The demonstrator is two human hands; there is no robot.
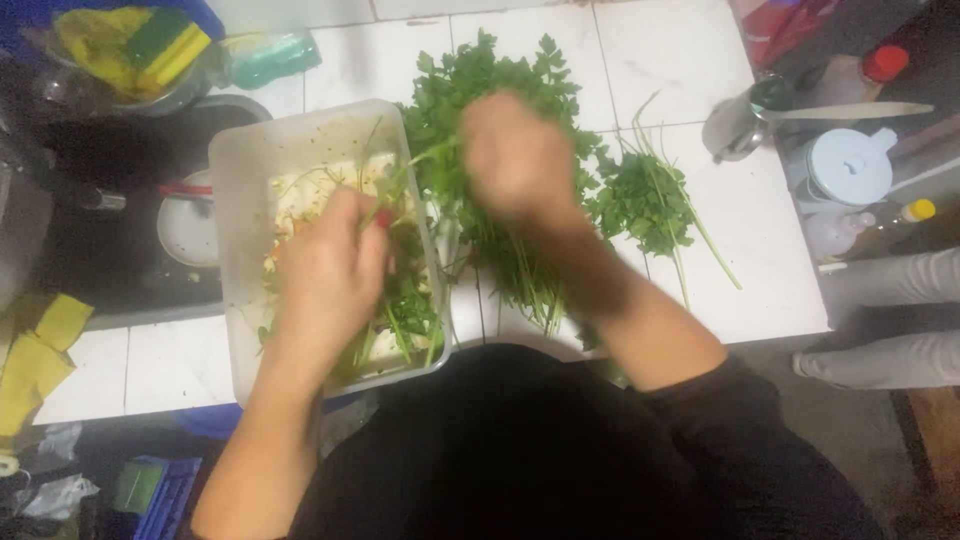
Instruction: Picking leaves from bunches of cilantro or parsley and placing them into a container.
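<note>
Dark clothing (560,450) fills the bottom centre, closest to the lens. From it the left hand (330,270) reaches toward 11 o'clock over a clear plastic tub (250,150); its fingers are curled together around green stems (400,320) that lie in the tub, though blur hides the exact grip. At 12 o'clock the right hand (515,160) hangs over a big parsley bunch (500,90) on the white tiled counter (660,60). Its fingers are bent inward and seem to pinch a stem that runs left toward the tub, but motion blur leaves this unsure. A smaller sprig pile (645,200) lies just right of the bunch, at 1 o'clock. Farther out at 2 o'clock stand a white jug (850,165), a metal cup (735,125) and a red-capped bottle (880,65). At 9 o'clock sits a dark sink (120,240) holding a white plate (190,230); a yellow-green sponge (165,45) rests at 10 o'clock and a yellow cloth (35,360) at 8 o'clock.
</note>
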